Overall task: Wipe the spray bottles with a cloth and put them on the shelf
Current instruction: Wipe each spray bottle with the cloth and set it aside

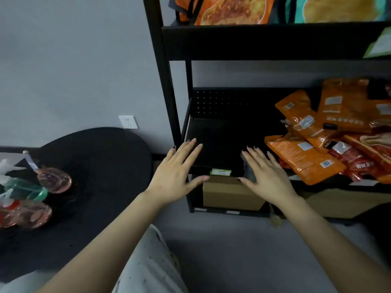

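Fingers of the left hand (176,172) are held straight and spread, palm down, nothing gripped; fingertips are seen over the front left corner of the black shelf (224,136). Fingers of the right hand (267,175) are also extended and spread, and a dark grey cloth (248,169) is seen under the palm on the thumb side; whether it is pinched or only pressed cannot be told. Both hands are reached forward, near each other, at the front edge of the shelf's bare left part. The spray bottles (25,193) are lying well apart from the hands, at far left on a round black table (101,166). Three bottles are counted: a pink one (54,179) is laid on its side, long axis diagonal, neck pointed up-left toward the wall; a green one (26,190) and a reddish one (27,214) are laid on their sides below it, white trigger heads pointed left, out toward the frame edge. Orange snack packets (304,153) are piled on the right part of the same shelf. A cardboard box (230,195) is seen on the level below, with a small label (221,172) on the shelf edge above it. A grey wall with a white socket (128,122) and a grey floor (232,250) are visible.
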Action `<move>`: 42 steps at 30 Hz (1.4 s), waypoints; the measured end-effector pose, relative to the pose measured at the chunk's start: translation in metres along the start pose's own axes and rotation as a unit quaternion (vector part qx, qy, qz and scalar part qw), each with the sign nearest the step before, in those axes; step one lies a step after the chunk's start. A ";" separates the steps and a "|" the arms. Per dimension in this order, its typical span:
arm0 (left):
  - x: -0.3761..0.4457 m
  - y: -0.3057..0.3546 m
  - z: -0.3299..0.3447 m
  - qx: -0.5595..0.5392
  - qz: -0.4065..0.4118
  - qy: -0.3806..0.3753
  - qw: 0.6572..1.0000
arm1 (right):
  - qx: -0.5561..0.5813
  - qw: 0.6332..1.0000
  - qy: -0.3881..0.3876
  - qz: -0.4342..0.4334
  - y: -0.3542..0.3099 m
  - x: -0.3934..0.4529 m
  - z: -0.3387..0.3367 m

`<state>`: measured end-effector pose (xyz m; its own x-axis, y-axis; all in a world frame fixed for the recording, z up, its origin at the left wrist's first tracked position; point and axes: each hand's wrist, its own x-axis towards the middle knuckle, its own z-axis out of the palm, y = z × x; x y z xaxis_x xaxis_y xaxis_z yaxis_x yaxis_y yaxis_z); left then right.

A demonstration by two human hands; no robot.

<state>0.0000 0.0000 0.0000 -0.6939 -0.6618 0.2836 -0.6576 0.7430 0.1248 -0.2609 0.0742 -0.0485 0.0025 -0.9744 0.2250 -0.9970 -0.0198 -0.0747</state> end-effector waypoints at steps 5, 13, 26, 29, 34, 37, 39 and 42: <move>0.011 0.007 0.027 0.000 0.016 -0.021 1.000 | -0.021 0.998 -0.057 0.035 0.016 0.003 0.021; 0.011 0.008 0.054 -0.007 0.033 -0.034 0.999 | -0.053 0.988 -0.120 0.080 0.041 0.010 0.067; -0.021 -0.020 0.044 0.019 0.007 -0.055 0.998 | -0.026 0.998 0.052 -0.017 0.028 0.012 0.070; -0.031 -0.026 0.036 0.031 0.001 -0.057 0.998 | -0.009 0.997 0.063 -0.044 0.007 0.016 0.062; -0.055 -0.039 0.015 0.054 -0.013 -0.052 0.997 | 0.022 0.986 0.105 -0.124 -0.046 0.023 0.047; -0.075 -0.050 0.003 0.075 -0.028 -0.053 0.995 | 0.046 0.972 0.131 -0.187 -0.083 0.027 0.037; -0.090 -0.061 -0.006 0.081 -0.044 -0.055 0.994 | 0.054 0.960 0.151 -0.231 -0.109 0.032 0.030; -0.116 -0.078 -0.023 0.090 -0.075 -0.051 0.992 | 0.062 0.936 0.181 -0.294 -0.148 0.041 0.021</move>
<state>0.1385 0.0205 -0.0210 -0.6042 -0.7774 0.1750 -0.7913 0.6112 -0.0167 -0.1117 0.0323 -0.0485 0.4995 -0.6473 0.5758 -0.8146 -0.5772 0.0578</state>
